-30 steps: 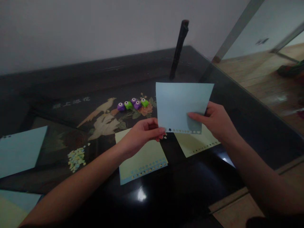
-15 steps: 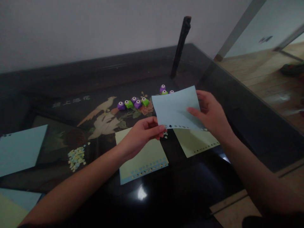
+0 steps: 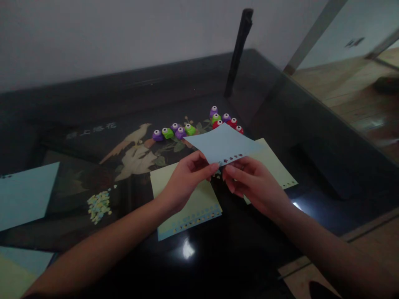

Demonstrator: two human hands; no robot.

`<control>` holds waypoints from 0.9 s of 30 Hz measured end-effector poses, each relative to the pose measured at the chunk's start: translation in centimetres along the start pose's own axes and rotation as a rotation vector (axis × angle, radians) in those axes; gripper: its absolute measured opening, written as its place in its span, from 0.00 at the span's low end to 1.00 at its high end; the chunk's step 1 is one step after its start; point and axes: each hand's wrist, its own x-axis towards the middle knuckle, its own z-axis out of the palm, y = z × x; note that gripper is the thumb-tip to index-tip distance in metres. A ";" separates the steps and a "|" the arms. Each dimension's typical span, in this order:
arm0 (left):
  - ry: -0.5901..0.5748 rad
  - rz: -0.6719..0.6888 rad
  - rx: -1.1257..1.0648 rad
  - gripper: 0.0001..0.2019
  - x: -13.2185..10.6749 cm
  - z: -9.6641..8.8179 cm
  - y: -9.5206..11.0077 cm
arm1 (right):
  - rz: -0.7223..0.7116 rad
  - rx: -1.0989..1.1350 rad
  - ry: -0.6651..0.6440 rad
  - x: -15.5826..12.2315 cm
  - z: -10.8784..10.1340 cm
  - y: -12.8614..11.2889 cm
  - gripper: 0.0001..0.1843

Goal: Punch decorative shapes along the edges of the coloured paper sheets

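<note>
Both hands hold a pale blue paper sheet (image 3: pixel 222 144) almost flat above the dark glass table (image 3: pixel 243 232); a row of small punched shapes runs along its near edge. My left hand (image 3: pixel 187 179) pinches the sheet's near left corner. My right hand (image 3: pixel 252 182) grips the near edge from below, its fingers curled. Under the hands lie two pale yellow sheets, one on the left (image 3: pixel 187 207) with a punched blue border, and one on the right (image 3: pixel 274 164).
Small purple and green craft punches (image 3: pixel 174 132) stand in a row behind the sheet, with more purple, green and red ones (image 3: pixel 225 119) to the right. A heap of paper confetti (image 3: pixel 99 205) lies left. Blue sheets (image 3: pixel 25 195) rest far left. A black post (image 3: pixel 238 50) rises at the back.
The blue sheet has tilted down from upright to nearly flat. My right hand moved from its right side to the near edge beside my left hand. More punches show behind it.
</note>
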 end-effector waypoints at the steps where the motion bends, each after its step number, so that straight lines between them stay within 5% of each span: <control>1: -0.006 0.002 0.013 0.07 0.0 0.0 -0.1 | 0.021 0.046 0.012 0.0 0.0 0.1 0.12; 17: -0.047 0.002 0.201 0.10 0.1 -0.3 0.0 | 0.021 0.113 0.043 -0.3 0.2 0.3 0.10; 19: -0.123 -0.027 0.316 0.11 0.1 -0.6 1.1 | 0.014 0.104 0.044 -0.3 0.2 0.3 0.10; 23: -0.546 -0.150 0.722 0.15 -0.4 -1.1 4.5 | -0.015 0.069 0.070 -0.2 0.2 0.6 0.10; 27: -0.322 0.174 0.939 0.08 -1.4 -0.7 6.5 | -0.069 0.040 0.040 -0.2 0.2 1.2 0.10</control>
